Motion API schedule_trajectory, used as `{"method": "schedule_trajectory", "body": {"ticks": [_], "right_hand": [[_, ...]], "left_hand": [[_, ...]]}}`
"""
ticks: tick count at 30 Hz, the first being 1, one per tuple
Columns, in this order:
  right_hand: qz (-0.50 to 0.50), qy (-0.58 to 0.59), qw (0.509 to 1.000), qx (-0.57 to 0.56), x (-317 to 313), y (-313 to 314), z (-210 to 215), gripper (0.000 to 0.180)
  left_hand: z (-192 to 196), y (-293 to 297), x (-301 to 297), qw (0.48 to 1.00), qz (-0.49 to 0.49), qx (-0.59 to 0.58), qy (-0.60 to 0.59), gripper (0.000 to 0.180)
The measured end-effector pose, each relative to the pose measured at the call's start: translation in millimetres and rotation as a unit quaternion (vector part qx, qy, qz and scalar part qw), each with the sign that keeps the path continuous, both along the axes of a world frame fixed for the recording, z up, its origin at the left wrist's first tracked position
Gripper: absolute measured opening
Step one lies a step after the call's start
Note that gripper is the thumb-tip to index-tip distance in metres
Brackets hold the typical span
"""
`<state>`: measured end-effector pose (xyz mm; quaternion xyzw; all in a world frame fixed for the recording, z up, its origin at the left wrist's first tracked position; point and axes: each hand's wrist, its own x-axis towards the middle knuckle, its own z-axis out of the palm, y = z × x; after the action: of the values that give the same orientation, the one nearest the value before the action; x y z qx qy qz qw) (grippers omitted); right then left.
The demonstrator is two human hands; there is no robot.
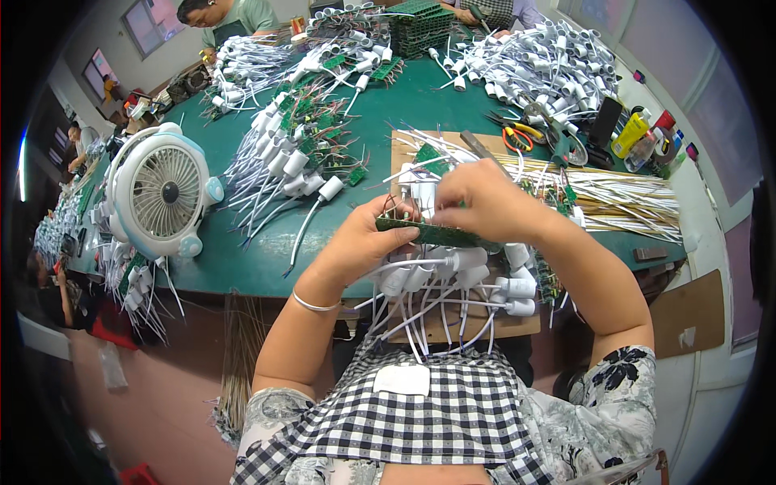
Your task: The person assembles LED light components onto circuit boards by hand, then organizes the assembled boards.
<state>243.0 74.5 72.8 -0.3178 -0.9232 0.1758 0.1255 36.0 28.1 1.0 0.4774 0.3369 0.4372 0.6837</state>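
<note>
My left hand (380,234) grips the left end of a long green circuit board (440,234), its thumb along the near edge. Thin dark and reddish wires stick up from the board beside those fingers. Over the board's middle, my right hand (485,202) is closed in a pinch; whatever is between its fingertips is hidden. White cylindrical lamp holders (469,259) with white cables hang in a bunch below the board, over a brown cardboard sheet (517,326). Another small green board (428,156) lies just beyond my hands.
A white fan (166,192) stands at the left. Wired lamp holders (279,162) with green boards lie beyond it, and a large heap (541,65) fills the back right. Pliers (517,139), a yellow bottle (630,133) and long cables (622,198) are at the right. Co-workers sit across the table.
</note>
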Motion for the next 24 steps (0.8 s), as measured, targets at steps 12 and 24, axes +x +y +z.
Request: {"method": "schedule_trajectory", "body": {"ticks": [12,24], "right_hand": [[0.002,-0.01,1.0,-0.022,-30,4,6,0.038],[0.043,-0.065,0.997,0.027,-45,-1,47,0.041]], "left_hand": [[12,-2,4,0.999,0.02,0.007,0.026,0.017],[25,1,13,0.995,0.034,0.027,0.089,0.015]]}}
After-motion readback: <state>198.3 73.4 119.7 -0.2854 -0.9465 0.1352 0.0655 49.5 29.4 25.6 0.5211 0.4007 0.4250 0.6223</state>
